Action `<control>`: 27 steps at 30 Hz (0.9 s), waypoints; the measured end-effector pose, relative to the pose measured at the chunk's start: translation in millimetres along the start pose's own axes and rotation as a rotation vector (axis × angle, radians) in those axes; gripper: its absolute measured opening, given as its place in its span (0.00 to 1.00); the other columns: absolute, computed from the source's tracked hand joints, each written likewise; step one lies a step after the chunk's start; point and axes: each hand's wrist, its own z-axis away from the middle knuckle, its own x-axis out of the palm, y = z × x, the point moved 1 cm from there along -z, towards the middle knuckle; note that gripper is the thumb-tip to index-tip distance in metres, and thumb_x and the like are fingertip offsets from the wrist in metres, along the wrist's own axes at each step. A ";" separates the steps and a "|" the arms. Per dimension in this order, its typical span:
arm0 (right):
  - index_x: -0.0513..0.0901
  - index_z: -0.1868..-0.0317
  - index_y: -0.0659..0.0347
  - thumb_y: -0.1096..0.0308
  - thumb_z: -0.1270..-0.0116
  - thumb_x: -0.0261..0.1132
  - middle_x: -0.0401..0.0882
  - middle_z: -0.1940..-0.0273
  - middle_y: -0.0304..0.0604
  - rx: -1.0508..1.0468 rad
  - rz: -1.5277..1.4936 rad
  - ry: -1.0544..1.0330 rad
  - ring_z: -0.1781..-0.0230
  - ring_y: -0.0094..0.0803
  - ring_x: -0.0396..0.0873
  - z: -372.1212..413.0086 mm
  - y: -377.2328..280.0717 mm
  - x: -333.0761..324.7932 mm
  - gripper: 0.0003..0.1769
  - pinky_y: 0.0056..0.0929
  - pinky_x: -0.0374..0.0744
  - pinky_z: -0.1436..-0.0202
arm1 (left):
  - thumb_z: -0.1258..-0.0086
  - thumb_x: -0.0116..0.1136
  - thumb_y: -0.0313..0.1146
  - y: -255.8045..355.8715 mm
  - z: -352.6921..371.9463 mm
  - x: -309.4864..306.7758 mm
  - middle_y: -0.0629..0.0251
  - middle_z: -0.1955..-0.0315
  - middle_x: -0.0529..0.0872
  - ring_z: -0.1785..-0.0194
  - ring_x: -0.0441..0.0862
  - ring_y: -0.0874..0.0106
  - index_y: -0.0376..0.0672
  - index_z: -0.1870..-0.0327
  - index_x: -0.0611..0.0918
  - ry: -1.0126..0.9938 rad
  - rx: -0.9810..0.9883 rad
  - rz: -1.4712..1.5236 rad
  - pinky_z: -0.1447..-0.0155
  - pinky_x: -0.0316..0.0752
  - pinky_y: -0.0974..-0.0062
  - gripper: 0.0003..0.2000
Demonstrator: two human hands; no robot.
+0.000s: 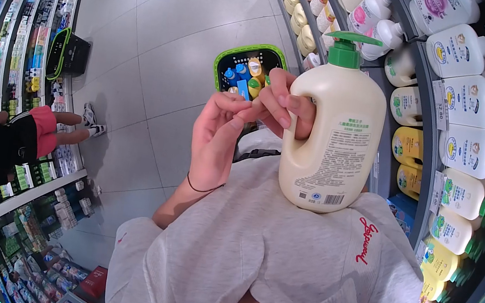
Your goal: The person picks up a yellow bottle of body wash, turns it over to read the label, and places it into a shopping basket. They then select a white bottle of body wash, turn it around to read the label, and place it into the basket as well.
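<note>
while the right hand (284, 104) is closed through the handle of the cream bottle (332, 140), that bottle stands upright at chest height, in front of the grey shirt (278, 251), back label and barcode facing the camera and its green pump (346, 45) on top. the left hand (216, 138) is raised just beside it, fingers bent together, their tips touching the right hand's fingers; whether they pinch anything cannot be told. a thin black band (202, 188) circles the left wrist.

surroundings: a green-rimmed basket (232, 53) sits on the tiled floor (172, 34) beyond the hands, holding small blue and yellow items. the hands cover its near edge. right-hand shelving (435, 99) runs close beside the bottle, stocked with white pump bottles (470, 98) and yellow ones lower down. a second, dark basket (67, 55) stands by the left-hand shelves (17, 24), well apart. another person (6, 141) crouches at those shelves in a black top and pink shorts.

limits: the right forearm is hidden behind the bottle and shirt. shelf price tags and label text are too small to read. lens edges cut off both shelf runs.
</note>
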 end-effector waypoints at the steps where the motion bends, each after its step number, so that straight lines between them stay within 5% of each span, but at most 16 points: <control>1: 0.65 0.65 0.54 0.66 0.29 0.52 0.56 0.89 0.29 -0.002 0.001 0.006 0.90 0.20 0.59 0.7 0.0 -0.5 0.06 0.17 0.60 0.86 | 0.33 0.46 0.22 -0.7 0.1 -0.8 0.66 0.56 0.71 0.49 0.69 0.77 0.37 0.55 0.73 -0.007 0.001 -0.019 0.42 0.62 0.76 0.08; 13: 0.66 0.65 0.54 0.65 0.29 0.55 0.58 0.88 0.29 -0.036 0.150 0.063 0.88 0.20 0.60 1.4 -0.5 3.4 0.07 0.15 0.61 0.85 | 0.31 0.43 0.32 -9.1 -6.1 -33.1 0.62 0.59 0.76 0.53 0.72 0.74 0.35 0.52 0.73 0.042 -0.027 0.001 0.44 0.66 0.74 0.12; 14: 0.71 0.65 0.58 0.67 0.34 0.60 0.64 0.85 0.31 0.045 0.012 0.112 0.83 0.21 0.70 5.7 -0.4 -0.3 0.06 0.14 0.64 0.81 | 0.31 0.42 0.33 -11.0 -5.8 -36.9 0.61 0.59 0.77 0.54 0.74 0.73 0.35 0.52 0.73 0.074 -0.055 -0.005 0.45 0.67 0.74 0.13; 24: 0.73 0.62 0.60 0.70 0.35 0.61 0.67 0.82 0.32 0.007 -0.193 0.436 0.80 0.22 0.74 13.3 -17.9 -27.9 0.05 0.16 0.66 0.80 | 0.30 0.43 0.37 -26.0 5.7 -37.5 0.58 0.54 0.78 0.50 0.77 0.65 0.35 0.49 0.71 0.130 -0.193 -0.066 0.45 0.69 0.69 0.15; 26: 0.73 0.62 0.60 0.70 0.35 0.61 0.68 0.81 0.33 -0.003 -0.205 0.519 0.80 0.22 0.75 19.3 -19.7 -33.7 0.05 0.16 0.67 0.80 | 0.30 0.44 0.37 -25.6 2.3 -12.3 0.54 0.46 0.73 0.43 0.73 0.64 0.34 0.41 0.67 -0.161 -0.176 -0.190 0.40 0.67 0.67 0.20; 27: 0.73 0.61 0.60 0.71 0.35 0.61 0.68 0.81 0.33 -0.005 -0.200 0.557 0.79 0.22 0.75 21.9 -20.7 -36.7 0.05 0.16 0.67 0.80 | 0.30 0.44 0.37 -24.6 -0.3 -3.1 0.54 0.46 0.73 0.43 0.73 0.64 0.34 0.41 0.67 -0.147 -0.169 -0.182 0.40 0.67 0.67 0.20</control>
